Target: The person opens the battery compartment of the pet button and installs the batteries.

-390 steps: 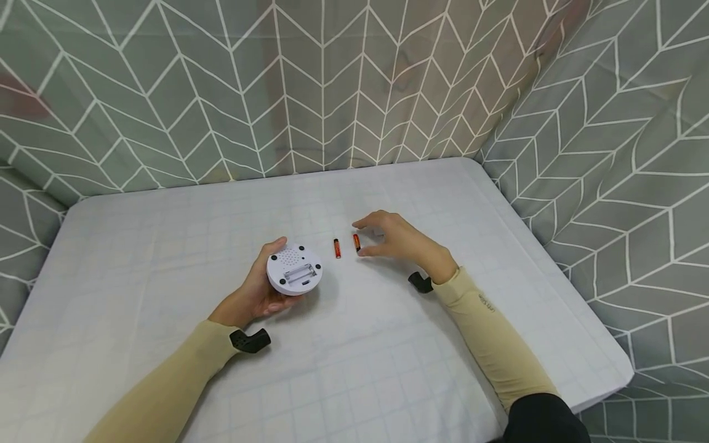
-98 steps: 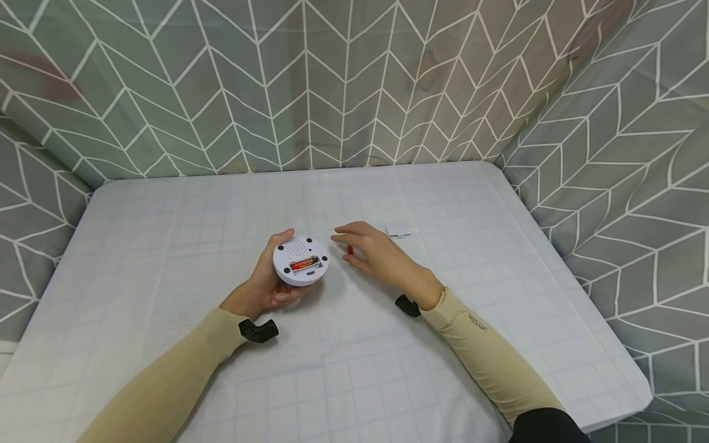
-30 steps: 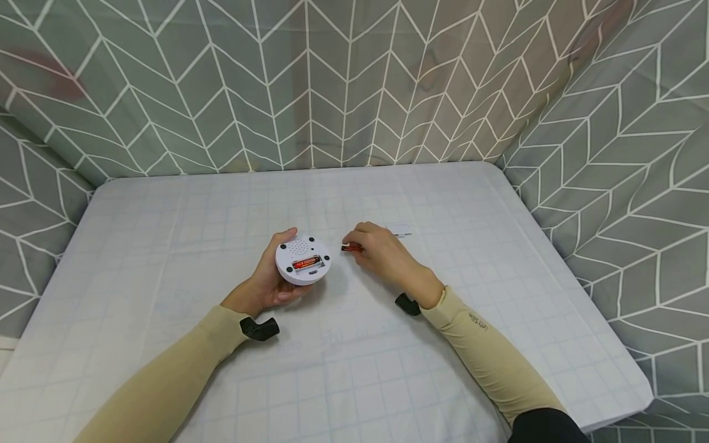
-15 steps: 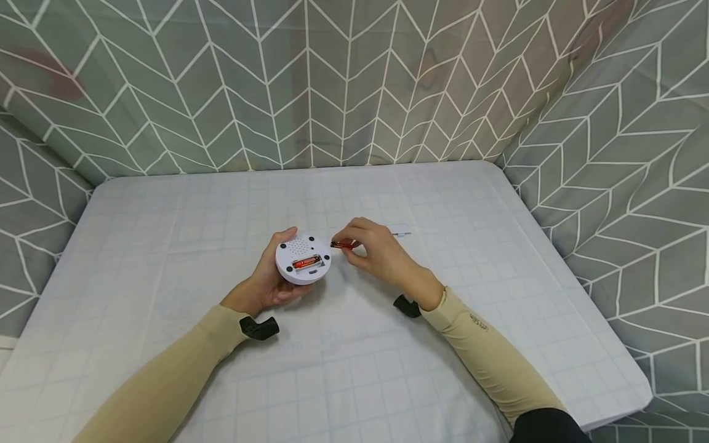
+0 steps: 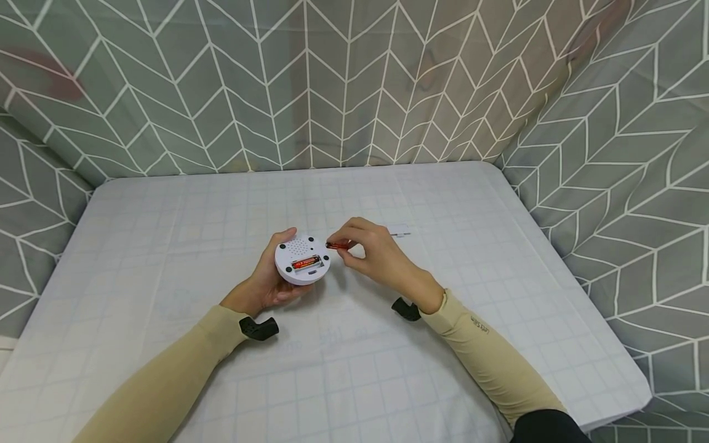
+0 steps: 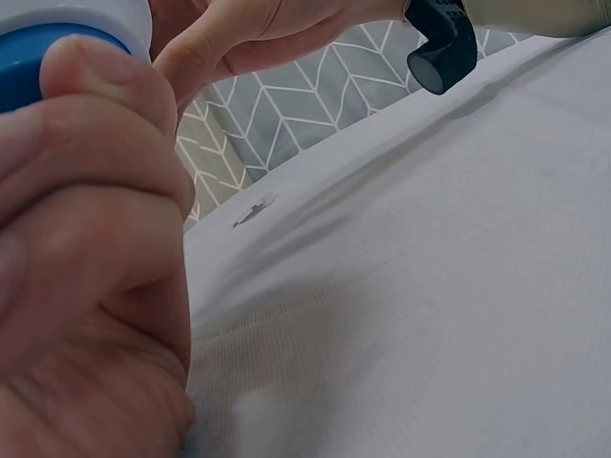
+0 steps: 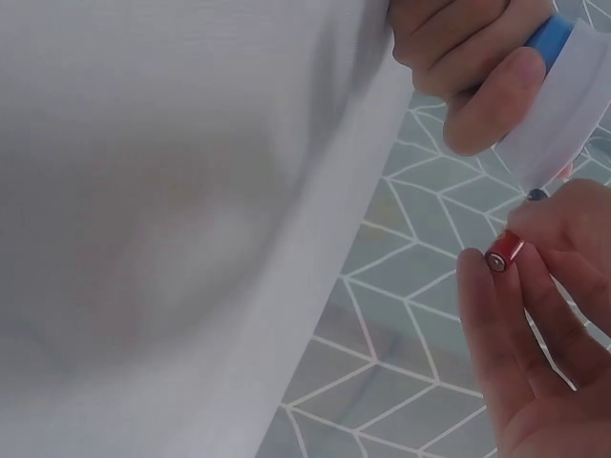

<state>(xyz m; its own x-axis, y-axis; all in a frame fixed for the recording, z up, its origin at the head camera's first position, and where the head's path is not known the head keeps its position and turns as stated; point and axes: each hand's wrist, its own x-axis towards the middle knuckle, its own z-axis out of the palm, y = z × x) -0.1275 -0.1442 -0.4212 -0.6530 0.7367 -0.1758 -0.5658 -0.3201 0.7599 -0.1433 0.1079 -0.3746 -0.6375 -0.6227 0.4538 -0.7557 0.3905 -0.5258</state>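
My left hand (image 5: pixel 263 286) grips a round white device (image 5: pixel 296 247) by its side, its underside facing up with dark round feet, a patch of small holes and an uncovered battery compartment. One orange-red battery (image 5: pixel 306 263) lies in that compartment. A blue band (image 6: pixel 24 62) on the device shows in the left wrist view. My right hand (image 5: pixel 376 249) pinches a second battery (image 5: pixel 338 245) between thumb and fingers, its dark end close by the device's right rim. In the right wrist view this battery (image 7: pixel 504 250) shows a metal end, pointing away from the device.
A white cloth with a faint grid covers the table (image 5: pixel 221 209). Behind the right hand lies a small pale flat piece with a thin rod (image 5: pixel 401 234). A patterned curtain (image 5: pixel 332 86) hangs along the back and right edges.
Earlier both batteries lay on the table; one now sits in the compartment. My right hand has picked up the other and moved left to the device. My left hand has barely moved lately.
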